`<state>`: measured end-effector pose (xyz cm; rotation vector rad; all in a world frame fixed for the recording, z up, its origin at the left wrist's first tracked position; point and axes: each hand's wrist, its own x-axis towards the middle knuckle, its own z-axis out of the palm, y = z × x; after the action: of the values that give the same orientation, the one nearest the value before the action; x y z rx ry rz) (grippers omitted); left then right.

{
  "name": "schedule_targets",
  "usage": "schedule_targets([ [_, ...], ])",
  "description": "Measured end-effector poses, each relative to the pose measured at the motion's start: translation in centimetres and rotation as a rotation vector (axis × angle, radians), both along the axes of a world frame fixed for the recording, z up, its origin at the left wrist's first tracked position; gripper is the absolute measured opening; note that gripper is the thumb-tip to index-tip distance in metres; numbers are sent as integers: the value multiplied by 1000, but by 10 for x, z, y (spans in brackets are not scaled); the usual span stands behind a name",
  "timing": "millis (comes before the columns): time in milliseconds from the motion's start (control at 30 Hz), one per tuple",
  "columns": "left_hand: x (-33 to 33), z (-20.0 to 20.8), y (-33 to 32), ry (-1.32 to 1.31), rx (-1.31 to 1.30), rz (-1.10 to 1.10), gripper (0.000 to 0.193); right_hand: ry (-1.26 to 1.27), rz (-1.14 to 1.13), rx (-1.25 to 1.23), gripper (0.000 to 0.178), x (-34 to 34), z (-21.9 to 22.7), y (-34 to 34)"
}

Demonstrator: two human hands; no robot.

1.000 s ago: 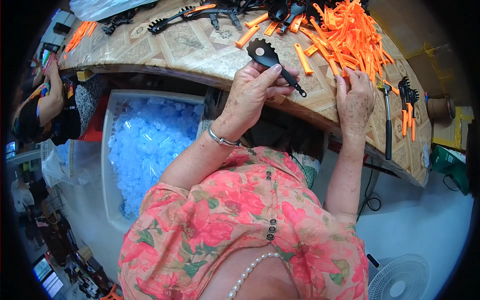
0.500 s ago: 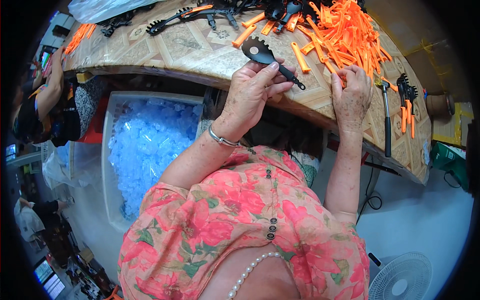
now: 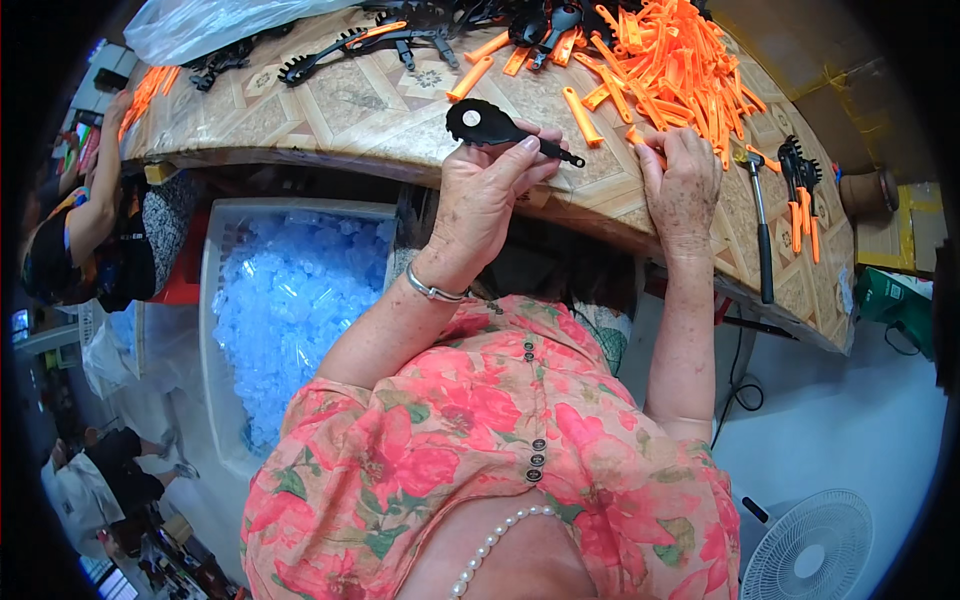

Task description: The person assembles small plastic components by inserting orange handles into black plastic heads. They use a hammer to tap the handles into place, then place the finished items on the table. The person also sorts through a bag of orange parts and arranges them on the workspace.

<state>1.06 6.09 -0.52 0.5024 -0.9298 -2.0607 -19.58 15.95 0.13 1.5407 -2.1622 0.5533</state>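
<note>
The left hand (image 3: 475,195) is holding a black, plastic-looking spoon piece (image 3: 487,123) with a broad oval head, a pale round spot and a slim neck ending in an eyelet. Its thumb and fingers are closing narrowly on the neck; the head is pointing out to the left of the fingertips, the eyelet end to the right, above the table's near edge.

The right hand (image 3: 685,185) is resting low over the patterned, wood-look tabletop (image 3: 330,125), thumb and forefinger drawn near each other at a short bright orange plastic piece (image 3: 634,134). Whether they are gripping it or only touching it, I cannot tell.

Just beyond these fingers, a heap of long bright orange plastic handles (image 3: 675,50) is lying jumbled; one loose orange tubular handle (image 3: 580,115) is lying between the two hands. To the right of the right fingers, a black-handled metal hammer (image 3: 762,220) is lying beside black utensils with orange handles (image 3: 803,200).

The step in hand seems to be selecting an orange piece while keeping the spoon ready. Bringing the two together would call for a firm pinch and a lined-up neck.
</note>
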Motion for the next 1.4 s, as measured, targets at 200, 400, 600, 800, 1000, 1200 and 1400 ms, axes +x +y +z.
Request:
schedule_targets([
  [200,3,-2,0,6,-7,-2,17,-185,11,-27,19,-1,-5,-1],
  [400,4,0,1,33,24,4,15,15,27,80,15,9,2,2],
  [600,2,4,2,33,18,-22,14,-82,87,120,12,25,9,21],
  [800,1,3,4,-12,-13,-30,16,-285,151,-4,19,39,8,50],
  [1000,-4,-1,7,-14,-18,-46,18,-269,218,-100,24,44,-2,63],
  [1200,-2,4,12,-37,0,-67,19,-198,226,-127,20,46,-8,68],
  [1400,-7,4,24,-91,12,-123,17,-371,149,-332,18,56,-10,55],
])
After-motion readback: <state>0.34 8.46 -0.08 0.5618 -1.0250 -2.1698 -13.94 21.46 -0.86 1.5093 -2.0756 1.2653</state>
